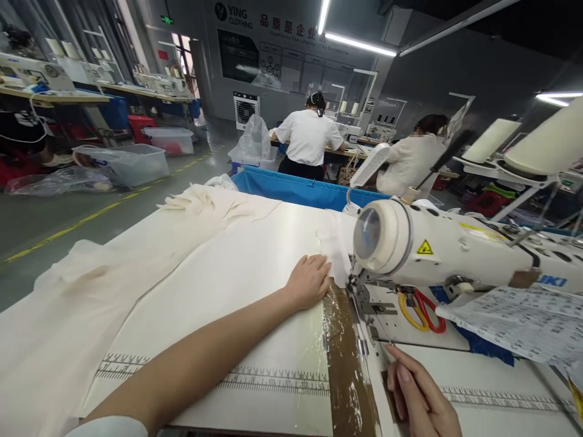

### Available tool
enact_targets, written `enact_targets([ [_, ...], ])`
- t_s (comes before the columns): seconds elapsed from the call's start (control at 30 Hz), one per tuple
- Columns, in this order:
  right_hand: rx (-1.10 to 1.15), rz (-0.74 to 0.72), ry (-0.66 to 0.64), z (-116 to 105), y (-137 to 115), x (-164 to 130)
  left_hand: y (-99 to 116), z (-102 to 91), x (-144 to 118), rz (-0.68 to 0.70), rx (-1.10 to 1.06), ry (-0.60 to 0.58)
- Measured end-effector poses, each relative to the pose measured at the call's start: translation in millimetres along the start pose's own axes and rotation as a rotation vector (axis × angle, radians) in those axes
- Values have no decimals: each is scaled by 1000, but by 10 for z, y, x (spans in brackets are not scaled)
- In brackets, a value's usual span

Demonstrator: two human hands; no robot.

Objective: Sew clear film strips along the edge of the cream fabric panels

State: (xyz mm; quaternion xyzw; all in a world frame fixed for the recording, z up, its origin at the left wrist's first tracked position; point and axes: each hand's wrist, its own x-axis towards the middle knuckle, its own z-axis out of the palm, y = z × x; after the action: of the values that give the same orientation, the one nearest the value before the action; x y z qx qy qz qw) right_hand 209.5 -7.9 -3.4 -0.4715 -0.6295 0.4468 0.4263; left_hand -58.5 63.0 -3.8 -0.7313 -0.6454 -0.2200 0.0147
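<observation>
— What can't you make out from where you stand?

— The needle end of the sewing machine is a tangle; the presser foot sits behind small metal parts and I can't tell whether cloth lies under it. The right hand is cut off at the bottom edge, so only the fingers and part of the back show. The scissors with red and yellow handles lie half under the machine arm. The printed sheet at the far right is too fine to read.

— And the left hand?

— The left hand lies palm down, fingers loosely together and stretched flat, gripping nothing. It presses on the cream fabric just left of the needle area, fingertips touching a small crumpled white piece by the machine head.

— The right one?

— Open, fingers relaxed and slightly curled, resting on the table beside the brown tape strip. It holds nothing; fingertips point towards the needle plate.

— Where is the fabric itself?

— Spread across the table left of the machine, over the printed ruler, with more folds draped off the left edge and a pile at the far end near the blue bin.

— Anyone else?

— Two people in white work with their backs turned, well apart from here.
</observation>
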Motion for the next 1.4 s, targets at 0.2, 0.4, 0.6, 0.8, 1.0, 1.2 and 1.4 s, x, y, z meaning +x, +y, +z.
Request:
enact_targets([
  [0.2,-33,-151,-116,-22,36,70,-42,54,9,60,50,28],
  [0.4,-174,-316,-56,-94,-20,83,-125,82,55,115,32,93],
  [0.6,-200,-310,-51,-139,-11,41,112,-6,35,4,121,51],
  [0.8,63,-248,-224,-366,30,110,393,-39,-96,-171,206,67],
  [1.0,462,-72,-396,-522,158,308,456,16,-251,-249,248,68],
  [1.2,590,-31,-448,-501,162,324,519,2,-278,-251,224,97],
  [1.4,624,-6,-543,-557,128,308,523,-9,-267,-260,219,98],
])
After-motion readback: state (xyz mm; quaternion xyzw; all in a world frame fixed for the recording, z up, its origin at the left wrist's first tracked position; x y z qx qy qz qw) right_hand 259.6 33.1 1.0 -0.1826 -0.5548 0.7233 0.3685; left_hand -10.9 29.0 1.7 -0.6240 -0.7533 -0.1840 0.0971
